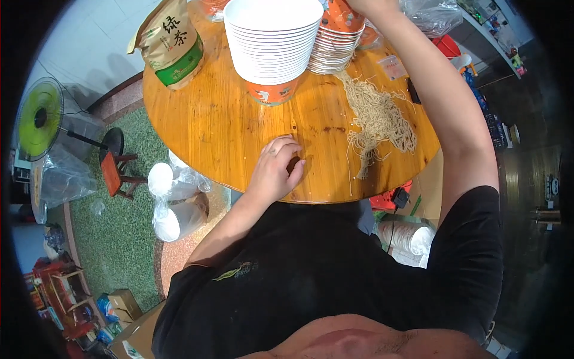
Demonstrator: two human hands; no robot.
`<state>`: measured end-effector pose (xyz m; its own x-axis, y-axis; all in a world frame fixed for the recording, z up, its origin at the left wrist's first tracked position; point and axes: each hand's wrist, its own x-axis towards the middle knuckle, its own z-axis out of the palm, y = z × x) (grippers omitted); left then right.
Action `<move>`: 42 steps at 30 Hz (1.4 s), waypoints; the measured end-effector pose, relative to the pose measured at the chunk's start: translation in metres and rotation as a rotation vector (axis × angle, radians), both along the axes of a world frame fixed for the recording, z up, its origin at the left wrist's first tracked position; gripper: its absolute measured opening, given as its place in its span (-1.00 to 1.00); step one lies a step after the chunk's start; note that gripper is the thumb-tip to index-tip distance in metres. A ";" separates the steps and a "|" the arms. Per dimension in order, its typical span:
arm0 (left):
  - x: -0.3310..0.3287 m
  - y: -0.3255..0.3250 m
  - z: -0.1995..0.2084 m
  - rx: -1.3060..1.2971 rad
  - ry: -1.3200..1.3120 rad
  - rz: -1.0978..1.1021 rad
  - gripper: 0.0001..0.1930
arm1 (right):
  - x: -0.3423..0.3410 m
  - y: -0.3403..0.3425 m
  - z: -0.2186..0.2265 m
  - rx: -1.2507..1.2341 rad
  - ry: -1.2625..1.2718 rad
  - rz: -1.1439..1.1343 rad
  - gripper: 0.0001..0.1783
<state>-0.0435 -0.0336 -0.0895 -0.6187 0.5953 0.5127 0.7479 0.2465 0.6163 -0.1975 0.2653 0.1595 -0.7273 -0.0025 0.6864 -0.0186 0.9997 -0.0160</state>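
My left hand (278, 166) rests at the near edge of the round wooden table (221, 140), loosely curled with the thumb apart and nothing visible in it. At the top edge, my right hand (372, 6) reaches to an orange paper tub (342, 17) on top of a stack. The frame cuts that hand off, so its grip is hidden. Below this tub are nested paper tubs with pale rims (330, 52). Left of it stands a tall stack of nested white paper tubs (272, 48), its lowest one printed orange. A loose bundle of thin beige strings (379, 113) lies on the table's right side.
A kraft pouch with a green band (173, 51) stands at the table's far left. A small clear packet (391, 67) lies beyond the strings. A green fan (40, 116), a wooden stool (116, 173) and plastic-wrapped white tubs (179, 221) are on the floor at left.
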 end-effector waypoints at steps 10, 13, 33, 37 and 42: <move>-0.002 0.001 -0.005 0.020 -0.013 0.044 -0.68 | 0.072 -0.089 0.020 0.059 -0.622 0.457 -0.69; -0.003 0.002 -0.005 0.031 0.009 0.036 -0.67 | 0.069 -0.089 0.012 0.118 -0.481 0.490 -0.76; 0.005 -0.007 -0.004 0.021 -0.056 0.061 -0.66 | 0.136 -0.090 0.019 -0.135 0.192 0.546 -0.65; 0.005 -0.025 0.019 0.530 -0.110 0.036 -0.31 | 0.201 -0.096 0.000 0.114 0.263 0.701 -0.88; 0.017 -0.027 0.116 0.928 -0.349 -0.232 -0.09 | 0.240 -0.123 -0.051 0.178 0.171 0.699 -0.86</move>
<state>-0.0267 -0.0604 0.0266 -0.7417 0.1790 0.6464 0.4585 -0.5681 0.6834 0.0422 0.1420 0.1089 -0.3980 -0.5478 0.7358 -0.6395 0.7408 0.2056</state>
